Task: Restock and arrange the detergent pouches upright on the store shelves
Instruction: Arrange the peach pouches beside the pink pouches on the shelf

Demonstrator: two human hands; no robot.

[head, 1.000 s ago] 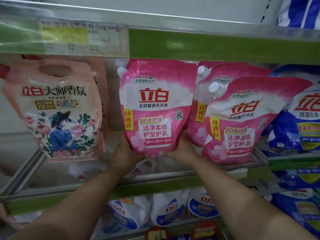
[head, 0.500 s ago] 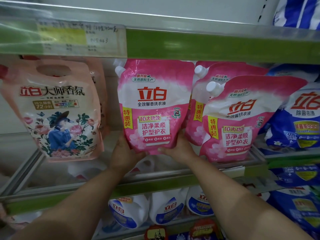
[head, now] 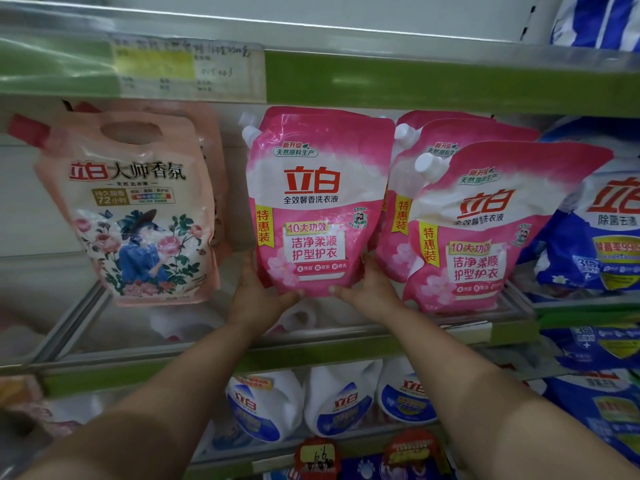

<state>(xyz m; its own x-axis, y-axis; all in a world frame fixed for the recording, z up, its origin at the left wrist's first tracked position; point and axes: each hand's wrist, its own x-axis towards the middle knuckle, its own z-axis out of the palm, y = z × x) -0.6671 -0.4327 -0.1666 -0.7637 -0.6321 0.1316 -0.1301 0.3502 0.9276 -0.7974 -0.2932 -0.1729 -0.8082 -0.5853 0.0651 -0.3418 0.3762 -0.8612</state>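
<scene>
Both hands hold one pink pouch upright above the shelf.
Shelf (head: 346,351) carries a leaning pink pouch (head: 485,233) just right and a peach pouch (head: 138,209) well left. Held pouch (head: 317,202): left hand (head: 258,296) and right hand (head: 367,289) grip its bottom corners, fingers curled around it.

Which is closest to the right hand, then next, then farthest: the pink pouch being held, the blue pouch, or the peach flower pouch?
1. Held pink pouch: gripped by the right hand.
2. Blue pouch: far right.
3. Peach flower pouch: far left.
</scene>
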